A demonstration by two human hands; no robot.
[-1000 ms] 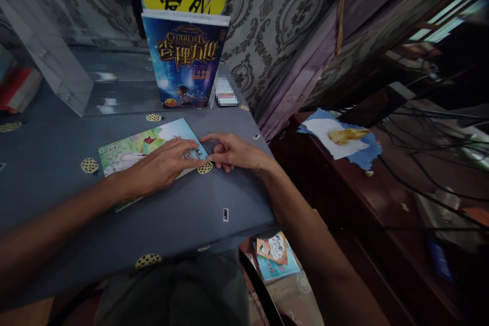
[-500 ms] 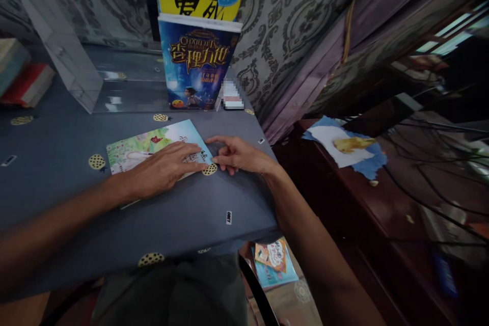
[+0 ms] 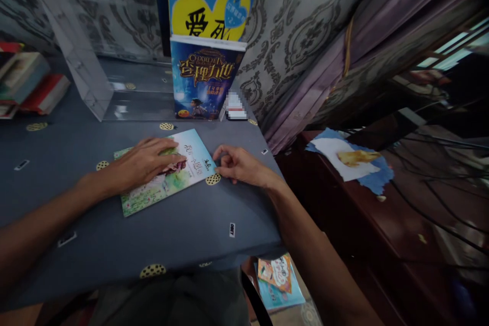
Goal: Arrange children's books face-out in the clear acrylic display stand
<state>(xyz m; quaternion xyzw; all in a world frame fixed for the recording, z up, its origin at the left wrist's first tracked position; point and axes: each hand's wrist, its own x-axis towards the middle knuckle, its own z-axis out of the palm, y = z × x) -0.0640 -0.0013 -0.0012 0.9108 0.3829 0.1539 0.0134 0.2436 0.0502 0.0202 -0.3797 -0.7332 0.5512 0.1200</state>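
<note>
The booklet [image 3: 183, 181] lies on the table [image 3: 171, 237] beneath the left fingers [image 3: 164, 145], its right edge at the right fingers [image 3: 222, 152]. Beyond them, upright books [image 3: 204, 84] stand in a bookrack [image 3: 91, 99]; farther left lies a book pile [image 3: 34, 79]; rightward, a cabinet [image 3: 328, 209].

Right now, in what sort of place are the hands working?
Probably a room at home: a desk with a printed cloth, books standing in a clear rack, and a purple curtain beside the patterned wall covering.
</note>
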